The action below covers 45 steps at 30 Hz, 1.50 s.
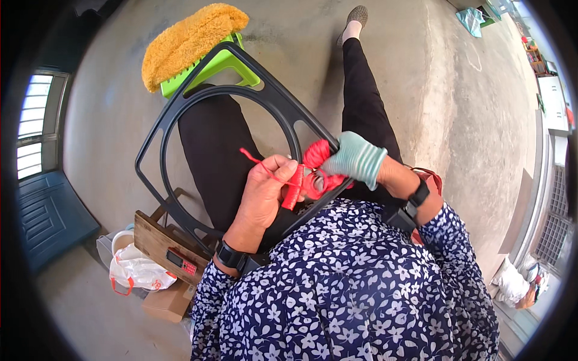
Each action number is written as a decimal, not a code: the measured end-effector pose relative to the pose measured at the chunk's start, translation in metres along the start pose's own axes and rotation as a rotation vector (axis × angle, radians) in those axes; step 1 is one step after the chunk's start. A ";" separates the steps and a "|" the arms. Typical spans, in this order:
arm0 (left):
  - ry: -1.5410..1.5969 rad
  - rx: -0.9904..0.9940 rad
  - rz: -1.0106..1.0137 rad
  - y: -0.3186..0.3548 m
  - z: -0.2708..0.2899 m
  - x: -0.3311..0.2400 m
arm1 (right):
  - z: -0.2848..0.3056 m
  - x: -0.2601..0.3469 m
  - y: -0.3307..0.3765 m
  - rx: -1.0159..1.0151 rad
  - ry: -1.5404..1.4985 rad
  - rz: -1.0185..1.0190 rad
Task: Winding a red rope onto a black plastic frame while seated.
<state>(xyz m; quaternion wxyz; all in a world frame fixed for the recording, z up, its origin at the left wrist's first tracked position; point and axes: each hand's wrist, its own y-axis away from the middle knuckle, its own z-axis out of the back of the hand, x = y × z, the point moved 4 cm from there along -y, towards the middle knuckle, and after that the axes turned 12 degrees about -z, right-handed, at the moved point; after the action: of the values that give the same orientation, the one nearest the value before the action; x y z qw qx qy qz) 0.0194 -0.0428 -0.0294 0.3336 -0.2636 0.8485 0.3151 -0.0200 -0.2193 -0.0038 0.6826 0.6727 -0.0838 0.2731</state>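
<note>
Across my lap lies a black frame (170, 115), roughly square with a large round opening. Red cord (294, 188) is wound in tight turns around part of its ring near my body. My left hand (265, 189), bare, pinches the cord beside these turns, and a loose end sticks out to the left. My right hand (355, 159), in a pale green striped glove, is closed at the frame's near right corner on the looser red cord. A bundle of the same cord (317, 153) bulges between the hands. My right fingertips are partly hidden.
Ahead on the left stands a bright green plastic stool (224, 66) with a fluffy orange cover (192, 42). At my left are a wooden bench (158, 243) with a red phone (181, 261), a white plastic bag (135, 269) and a cardboard box (168, 302). My legs stretch forward over concrete floor.
</note>
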 end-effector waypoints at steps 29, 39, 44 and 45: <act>-0.066 -0.055 -0.017 0.001 -0.004 -0.006 | -0.016 -0.005 -0.048 0.318 -0.627 0.402; 0.001 -0.104 -0.015 0.001 -0.003 -0.011 | -0.011 -0.047 -0.042 0.186 -0.601 0.176; -0.017 -0.034 0.049 0.000 0.001 -0.011 | 0.009 -0.040 -0.035 0.103 -0.851 -0.007; -0.018 -0.032 0.049 0.000 0.000 -0.011 | 0.016 -0.036 -0.042 -0.004 -0.884 0.130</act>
<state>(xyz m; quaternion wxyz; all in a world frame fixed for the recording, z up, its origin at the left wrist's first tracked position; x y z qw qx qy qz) 0.0264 -0.0406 -0.0216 0.3291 -0.2454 0.8466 0.3388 -0.0253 -0.2420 -0.0561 0.5638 0.7167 -0.4104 0.0014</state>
